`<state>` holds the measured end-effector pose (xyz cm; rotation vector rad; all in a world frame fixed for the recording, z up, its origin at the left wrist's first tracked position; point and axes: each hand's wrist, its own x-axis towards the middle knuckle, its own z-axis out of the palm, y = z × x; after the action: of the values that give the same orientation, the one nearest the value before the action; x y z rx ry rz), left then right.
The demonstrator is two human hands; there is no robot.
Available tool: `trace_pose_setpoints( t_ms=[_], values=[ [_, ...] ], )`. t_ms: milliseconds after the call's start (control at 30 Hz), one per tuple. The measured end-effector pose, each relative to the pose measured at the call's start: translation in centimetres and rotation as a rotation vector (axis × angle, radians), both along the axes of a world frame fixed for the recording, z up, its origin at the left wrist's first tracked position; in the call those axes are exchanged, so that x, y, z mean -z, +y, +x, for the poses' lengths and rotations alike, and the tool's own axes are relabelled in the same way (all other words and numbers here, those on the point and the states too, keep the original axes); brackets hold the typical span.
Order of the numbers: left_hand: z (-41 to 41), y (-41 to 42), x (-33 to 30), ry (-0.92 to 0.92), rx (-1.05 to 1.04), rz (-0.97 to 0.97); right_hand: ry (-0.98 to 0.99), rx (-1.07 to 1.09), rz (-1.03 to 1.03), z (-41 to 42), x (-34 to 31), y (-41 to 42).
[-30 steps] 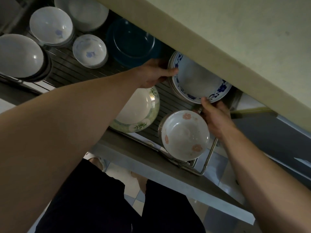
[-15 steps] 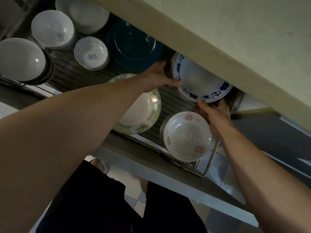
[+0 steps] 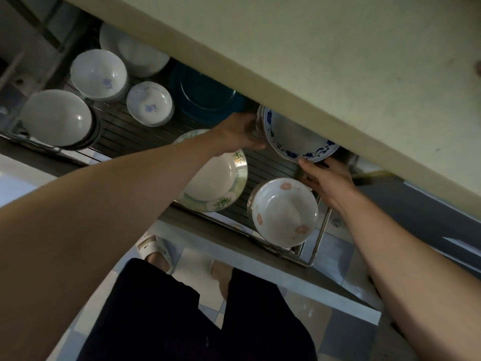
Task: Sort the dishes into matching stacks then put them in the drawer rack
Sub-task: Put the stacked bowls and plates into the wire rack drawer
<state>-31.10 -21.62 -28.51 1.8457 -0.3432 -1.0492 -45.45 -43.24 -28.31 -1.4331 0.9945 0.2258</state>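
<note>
Blue-rimmed white plate stack (image 3: 294, 134), gripped by left hand (image 3: 240, 132) and right hand (image 3: 325, 175), has shifted deeper into the wire drawer rack (image 3: 270, 165), nearly seated.

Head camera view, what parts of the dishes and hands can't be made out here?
- Blue-patterned white plate stack: far half hidden under the pale countertop.
- Left hand: blurred, fingertips behind the stack's rim.
- Right hand: fingers tucked beneath the stack.
- Dark blue plate: back edge under the countertop.
</note>
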Motion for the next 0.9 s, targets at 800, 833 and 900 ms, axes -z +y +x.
trace_pose_setpoints(
  t_ms=[800,833,900],
  values=[
    [13.3,27.9,-27.8,-0.449,-0.207,-0.005,-0.333,-0.121,-0.177,12.0,-26.2,26.0],
    [14.6,28.2,-28.8,-0.442,-0.254,-0.034,-0.339,-0.102,-0.183,13.0,-27.1,26.4],
    [17.2,28.4,-30.3,-0.432,-0.325,-0.087,-0.347,-0.075,-0.189,14.8,-28.5,26.6]
  ],
)
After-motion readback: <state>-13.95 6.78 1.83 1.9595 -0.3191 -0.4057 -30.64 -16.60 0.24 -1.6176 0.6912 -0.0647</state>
